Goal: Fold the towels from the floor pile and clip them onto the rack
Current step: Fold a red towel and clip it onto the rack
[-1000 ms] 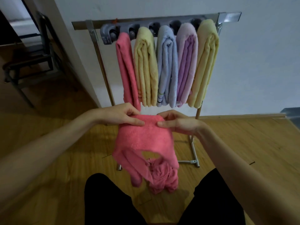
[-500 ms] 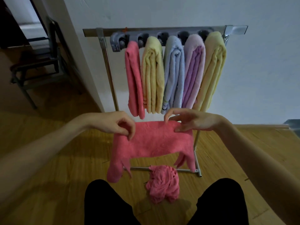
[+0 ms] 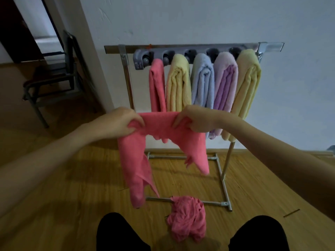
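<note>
The left hand (image 3: 117, 122) and right hand (image 3: 196, 119) both pinch the top edge of the pink towel (image 3: 159, 127), held in the air before the rack (image 3: 181, 48). I think the 2 hanging ends should be made even before the next fold.

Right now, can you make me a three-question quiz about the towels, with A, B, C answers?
1. Where is the crumpled pink cloth? A on the floor B on the chair C on the rack
2. How many towels hang on the rack? A three B five C seven
3. The pink towel in the hands is: A held up by both hands B lying flat C clipped

Answers: A, it lies on the wood floor by the rack's base; B, pink, yellow, blue, purple, yellow; A, left hand and right hand grip its top edge.
</note>
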### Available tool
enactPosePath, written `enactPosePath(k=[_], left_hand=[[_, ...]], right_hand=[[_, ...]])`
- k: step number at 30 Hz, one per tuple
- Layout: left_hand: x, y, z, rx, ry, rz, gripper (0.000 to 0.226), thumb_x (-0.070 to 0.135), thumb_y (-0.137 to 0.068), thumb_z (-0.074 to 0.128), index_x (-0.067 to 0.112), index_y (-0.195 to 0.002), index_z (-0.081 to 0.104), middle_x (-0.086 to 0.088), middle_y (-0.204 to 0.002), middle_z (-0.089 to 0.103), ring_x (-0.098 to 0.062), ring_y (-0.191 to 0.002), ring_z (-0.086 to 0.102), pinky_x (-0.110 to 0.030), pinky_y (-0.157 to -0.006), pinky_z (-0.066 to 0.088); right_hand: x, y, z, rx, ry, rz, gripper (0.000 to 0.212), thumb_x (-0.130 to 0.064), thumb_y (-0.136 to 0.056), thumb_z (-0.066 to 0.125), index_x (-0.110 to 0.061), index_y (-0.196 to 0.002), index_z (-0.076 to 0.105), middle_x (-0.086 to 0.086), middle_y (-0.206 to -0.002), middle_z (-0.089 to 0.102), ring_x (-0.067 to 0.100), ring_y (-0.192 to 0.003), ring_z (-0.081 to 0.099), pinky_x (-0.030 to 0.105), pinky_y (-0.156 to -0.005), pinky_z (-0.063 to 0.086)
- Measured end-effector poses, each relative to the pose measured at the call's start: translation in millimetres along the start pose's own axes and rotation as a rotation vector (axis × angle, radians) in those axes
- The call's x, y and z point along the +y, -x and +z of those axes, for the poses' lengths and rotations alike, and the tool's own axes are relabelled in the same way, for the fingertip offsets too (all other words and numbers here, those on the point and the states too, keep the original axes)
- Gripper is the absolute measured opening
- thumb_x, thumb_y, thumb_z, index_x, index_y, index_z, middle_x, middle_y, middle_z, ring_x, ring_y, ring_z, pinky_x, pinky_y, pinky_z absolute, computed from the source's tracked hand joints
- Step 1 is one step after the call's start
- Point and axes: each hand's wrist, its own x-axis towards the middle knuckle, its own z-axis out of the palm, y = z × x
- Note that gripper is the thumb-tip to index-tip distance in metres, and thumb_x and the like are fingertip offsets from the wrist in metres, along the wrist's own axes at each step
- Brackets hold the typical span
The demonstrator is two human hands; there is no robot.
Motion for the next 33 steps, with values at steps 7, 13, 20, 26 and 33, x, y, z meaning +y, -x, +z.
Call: enactPosePath(k=[7,13,20,26,33], left_hand=[[-6.5,-18.4,-42.7,0.411,-0.214,-0.155,0.047,0.004,-0.090,0.052,0.024,-0.133,0.050,-0.004,-0.096,0.046,-0.014,-0.073,0.050,-0.027,-0.059,0.046],[-29.4,-61.3,-82.0,0.618,-0.375,-0.165,0.036,-0.006,-0.082,0.052,0.009,-0.114,0.054,-0.014,-0.090,0.042,-0.033,-0.068,0.052,-0.037,-0.055,0.043],[-37.2,-112.4,-86.3,0.612,-0.394,-0.168,0.040,-0.008,-0.079,0.053,0.006,-0.117,0.054,-0.018,-0.105,0.050,-0.041,-0.086,0.059,-0.043,-0.069,0.045],[-51.6,-150.6,-67.2,0.612,-0.392,-0.109,0.041,-0.003,-0.084,0.058,0.007,-0.124,0.053,-0.014,-0.110,0.060,-0.033,-0.090,0.064,-0.043,-0.074,0.053],[-64.1,-174.2,-49.0,0.618,-0.298,-0.068,0.039,-0.002,-0.085,0.055,0.004,-0.124,0.054,-0.017,-0.110,0.058,-0.036,-0.098,0.059,-0.045,-0.074,0.051]], right_hand=[[3.9,-33.7,-39.6,0.555,0.085,0.054,0.053,0.008,-0.076,0.044,-0.011,-0.121,0.065,0.011,-0.120,0.064,0.029,-0.110,0.060,0.043,-0.092,0.049],[0.3,-75.3,-60.7,0.868,0.026,0.129,0.049,-0.004,-0.075,0.041,-0.014,-0.117,0.063,0.012,-0.116,0.056,0.035,-0.101,0.059,0.047,-0.081,0.051],[-3.5,-111.3,-61.0,0.998,0.012,0.395,0.023,-0.018,-0.089,0.045,-0.007,-0.102,0.061,0.013,-0.118,0.052,0.037,-0.094,0.059,0.045,-0.075,0.049],[-5.4,-132.9,-47.8,1.079,0.078,0.480,0.024,-0.019,-0.089,0.052,-0.003,-0.104,0.061,0.018,-0.117,0.054,0.038,-0.098,0.051,0.044,-0.084,0.039],[-10.3,-142.1,-38.4,1.053,-0.135,0.430,0.036,-0.017,-0.085,0.050,-0.005,-0.119,0.052,0.014,-0.116,0.054,0.029,-0.104,0.053,0.032,-0.080,0.041]])
